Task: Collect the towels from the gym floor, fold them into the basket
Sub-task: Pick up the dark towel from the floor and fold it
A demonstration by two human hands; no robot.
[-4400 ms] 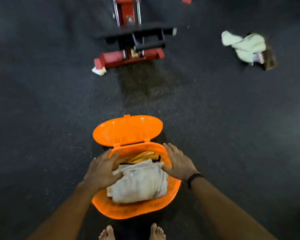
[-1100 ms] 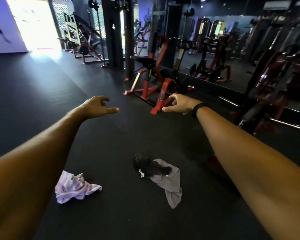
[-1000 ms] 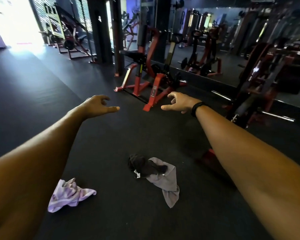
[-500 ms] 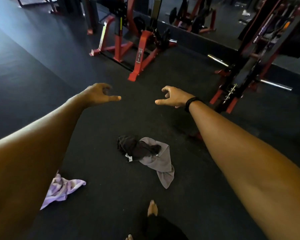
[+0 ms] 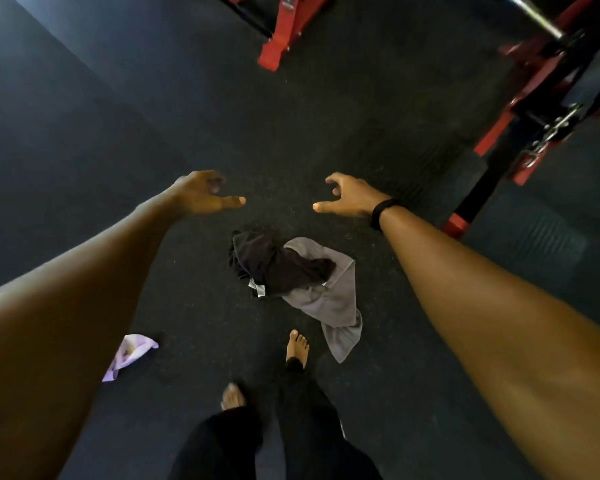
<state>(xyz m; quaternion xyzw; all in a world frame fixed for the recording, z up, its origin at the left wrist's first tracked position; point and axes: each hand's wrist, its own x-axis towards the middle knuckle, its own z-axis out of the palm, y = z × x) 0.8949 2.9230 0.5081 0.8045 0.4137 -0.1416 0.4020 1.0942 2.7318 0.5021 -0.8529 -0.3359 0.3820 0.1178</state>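
Towels are counted as 3 on the dark gym floor [image 5: 84, 133]: 1 black towel [image 5: 274, 265] is crumpled on top of 1 grey towel [image 5: 333, 306] at the centre, and 1 lilac towel [image 5: 129, 355] is seen near left, partly hidden by the left forearm. 2 hands are held out above the floor, apart from the towels; the left hand [image 5: 201, 194] and right hand [image 5: 350, 195] are loosely curled, thumbs extended, and nothing is held. 2 bare feet [image 5: 297, 346] are seen near the grey towel. Red machine frames [image 5: 284, 36] stand far and right.
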